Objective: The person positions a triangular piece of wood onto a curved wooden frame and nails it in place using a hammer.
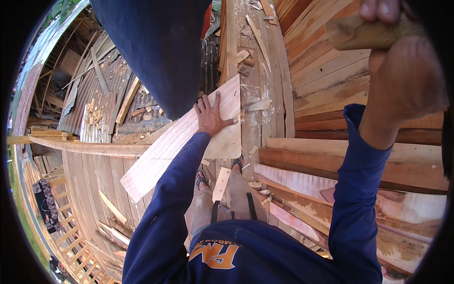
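Note:
My left hand [211,115] lies flat, fingers spread, on a long pale wooden plank [161,156] that runs diagonally from lower left to upper right across the middle of the view. Close to the camera at the top right, my right hand [402,75] is raised and grips a brown wooden handle or block [364,33]; what it belongs to is cut off by the frame edge. My feet in sandals [238,163] stand on boards just below the plank.
A dark blue rounded shape [161,52] hangs at top centre, partly over the plank's far end. Stacked planks [331,75] rise at right, wood offcuts [257,105] litter the walkway boards, and corrugated metal sheets [99,104] and a scaffold frame [66,222] lie lower left.

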The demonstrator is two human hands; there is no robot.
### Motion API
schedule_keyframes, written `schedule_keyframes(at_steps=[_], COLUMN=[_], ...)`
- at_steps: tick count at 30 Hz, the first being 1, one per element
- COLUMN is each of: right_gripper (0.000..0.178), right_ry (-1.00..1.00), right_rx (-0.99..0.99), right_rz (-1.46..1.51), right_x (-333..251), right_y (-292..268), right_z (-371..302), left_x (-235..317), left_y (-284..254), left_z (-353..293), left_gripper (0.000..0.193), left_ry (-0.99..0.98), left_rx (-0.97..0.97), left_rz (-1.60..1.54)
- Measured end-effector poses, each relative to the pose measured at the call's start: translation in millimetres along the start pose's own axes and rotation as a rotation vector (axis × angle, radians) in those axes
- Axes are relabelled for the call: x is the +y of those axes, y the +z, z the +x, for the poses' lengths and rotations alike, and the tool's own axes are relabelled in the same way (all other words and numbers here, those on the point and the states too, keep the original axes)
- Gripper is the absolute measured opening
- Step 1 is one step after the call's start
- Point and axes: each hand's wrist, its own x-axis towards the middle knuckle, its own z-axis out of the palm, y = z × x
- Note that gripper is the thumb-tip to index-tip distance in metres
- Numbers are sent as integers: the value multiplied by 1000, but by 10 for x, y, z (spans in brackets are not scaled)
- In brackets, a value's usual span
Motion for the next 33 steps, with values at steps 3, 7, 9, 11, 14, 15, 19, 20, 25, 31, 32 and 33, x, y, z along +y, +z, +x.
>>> schedule_keyframes(at_steps=[3,7,9,11,14,15,19,20,25,31,32,33], right_gripper=[29,30,31,31,34,33,29,28,28,27,27,27], right_ry=[200,1116,1029,979,1085,1085,974,870,-1,1115,1185,1187], right_rx=[63,-771,-740,-694,-611,-603,-627,-531,17,-637,-621,-587], right_rz=[-169,-725,-774,-738,-594,-558,-509,-504,60,-600,-548,-517], right_x=[176,479,256,438,532,549,488,305,-13,482,557,474], right_y=[-54,-473,-470,-357,-332,-318,-263,-130,-20,-359,-294,-226], right_z=[-933,-2893,-2819,-2643,-2711,-2767,-2070,-1608,-29,-2643,-2570,-2569], left_x=[57,78,60,-20,88,109,107,53,-49,148,109,51], left_y=[25,72,76,17,-33,-14,-32,-10,57,24,15,4], left_z=[25,33,-114,47,24,14,103,74,-28,33,137,164], left_gripper=[129,128,129,127,128,128,128,128,127,125,126,126], left_ry=[14,35,-11,17,4,8,32,26,10,61,52,47], left_rx=[-8,52,-35,79,7,7,36,40,41,38,96,113], left_rz=[-6,1,32,5,10,8,27,40,48,26,31,44])
